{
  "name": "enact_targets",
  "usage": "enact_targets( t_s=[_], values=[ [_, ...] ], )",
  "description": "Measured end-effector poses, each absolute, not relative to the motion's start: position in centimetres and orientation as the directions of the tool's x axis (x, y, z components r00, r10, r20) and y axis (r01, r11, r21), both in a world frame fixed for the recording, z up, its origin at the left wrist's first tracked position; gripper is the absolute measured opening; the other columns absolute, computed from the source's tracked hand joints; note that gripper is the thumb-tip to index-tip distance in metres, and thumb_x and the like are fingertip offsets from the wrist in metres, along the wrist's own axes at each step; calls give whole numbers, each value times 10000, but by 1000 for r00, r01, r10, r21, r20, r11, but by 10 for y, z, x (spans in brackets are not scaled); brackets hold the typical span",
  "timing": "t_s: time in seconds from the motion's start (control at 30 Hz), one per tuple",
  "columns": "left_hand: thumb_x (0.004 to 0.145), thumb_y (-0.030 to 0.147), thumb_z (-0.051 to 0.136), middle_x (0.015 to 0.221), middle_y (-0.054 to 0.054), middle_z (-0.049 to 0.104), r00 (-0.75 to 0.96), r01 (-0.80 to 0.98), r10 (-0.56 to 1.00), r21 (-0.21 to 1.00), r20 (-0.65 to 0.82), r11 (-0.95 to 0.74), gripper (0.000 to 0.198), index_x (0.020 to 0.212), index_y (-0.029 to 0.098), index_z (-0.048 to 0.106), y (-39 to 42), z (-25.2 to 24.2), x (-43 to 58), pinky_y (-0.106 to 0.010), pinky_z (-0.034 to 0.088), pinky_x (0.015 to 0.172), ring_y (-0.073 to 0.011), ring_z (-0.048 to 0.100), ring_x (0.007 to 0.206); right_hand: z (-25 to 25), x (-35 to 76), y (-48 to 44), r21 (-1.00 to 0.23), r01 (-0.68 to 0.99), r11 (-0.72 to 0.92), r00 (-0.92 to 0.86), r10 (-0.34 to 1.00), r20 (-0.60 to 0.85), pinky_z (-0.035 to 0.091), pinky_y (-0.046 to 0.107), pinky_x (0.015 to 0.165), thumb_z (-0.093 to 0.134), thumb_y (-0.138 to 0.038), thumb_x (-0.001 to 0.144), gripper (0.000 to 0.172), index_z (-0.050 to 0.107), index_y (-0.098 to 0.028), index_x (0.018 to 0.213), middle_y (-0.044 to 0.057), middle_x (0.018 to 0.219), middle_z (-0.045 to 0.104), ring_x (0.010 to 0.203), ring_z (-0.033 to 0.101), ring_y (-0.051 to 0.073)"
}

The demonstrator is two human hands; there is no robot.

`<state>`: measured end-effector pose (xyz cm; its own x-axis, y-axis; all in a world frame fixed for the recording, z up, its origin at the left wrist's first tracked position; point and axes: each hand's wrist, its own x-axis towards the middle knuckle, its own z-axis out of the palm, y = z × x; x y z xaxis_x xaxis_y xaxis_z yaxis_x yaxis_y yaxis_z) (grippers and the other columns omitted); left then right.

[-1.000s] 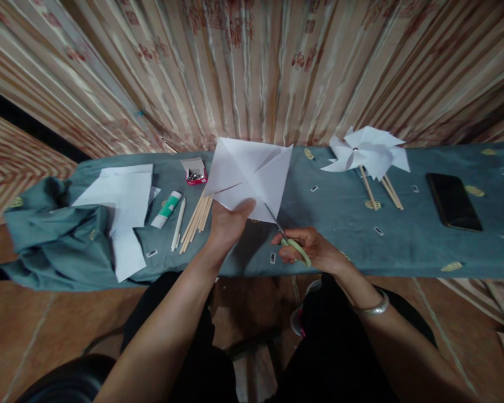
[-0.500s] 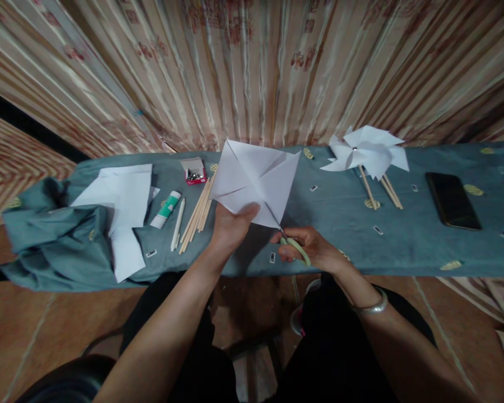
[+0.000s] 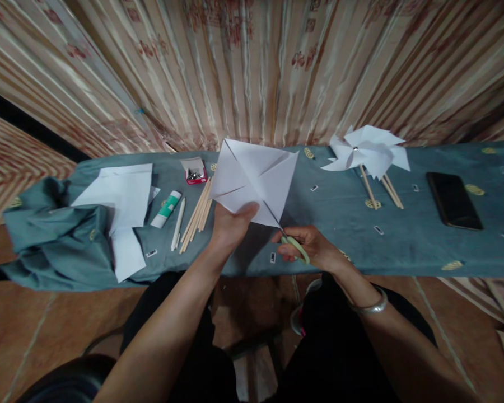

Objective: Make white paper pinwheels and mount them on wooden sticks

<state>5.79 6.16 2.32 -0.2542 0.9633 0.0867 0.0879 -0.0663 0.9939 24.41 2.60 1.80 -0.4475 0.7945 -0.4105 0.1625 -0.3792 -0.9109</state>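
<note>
A white square sheet of paper [image 3: 260, 165] is held up over the bench, with slits running from its corners toward the middle. My left hand [image 3: 234, 221] grips its lower left edge, thumb on top and fingers hidden beneath. In my right hand [image 3: 304, 244] is a pair of scissors [image 3: 294, 248] with pale green handles. Their blades lie along the paper's lower right corner, pointing at its centre. Just left of the paper lie several thin wooden sticks [image 3: 197, 215].
A green cloth [image 3: 340, 196] covers the bench. Left are paper pieces [image 3: 130, 193], a glue stick [image 3: 166, 209], a white pen [image 3: 178, 224] and a small red box of metal pins [image 3: 194, 171]. Right are paper pinwheels [image 3: 367, 148] on sticks and a black phone [image 3: 453, 200]. A striped curtain [image 3: 252, 73] hangs behind.
The scissor blades have moved slightly further up into the paper's lower right corner. The paper has shifted a little to the left; my left hand keeps its grip.
</note>
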Motion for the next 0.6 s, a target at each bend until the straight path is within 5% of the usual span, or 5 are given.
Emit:
enact_targets(
  t_s=[0.3,0.6],
  values=[
    [633,277,730,891,-90,763,-201,95,978,995,61,-43,232,841,192,676,58,20,62,-443,584,842,-288,715,868,20,244,26,-902,150,-405,-409,805,-430,449,217,519,876,-538,523,546,687,-148,855,-31,596,618,527,524,82],
    [644,224,722,949,-85,768,-221,104,973,994,61,-39,445,1083,186,661,56,28,64,-433,589,844,-282,721,886,17,244,26,-900,120,-420,-401,808,-431,418,205,474,883,-559,498,554,700,-148,821,-37,559,605,478,495,65]
  ],
)
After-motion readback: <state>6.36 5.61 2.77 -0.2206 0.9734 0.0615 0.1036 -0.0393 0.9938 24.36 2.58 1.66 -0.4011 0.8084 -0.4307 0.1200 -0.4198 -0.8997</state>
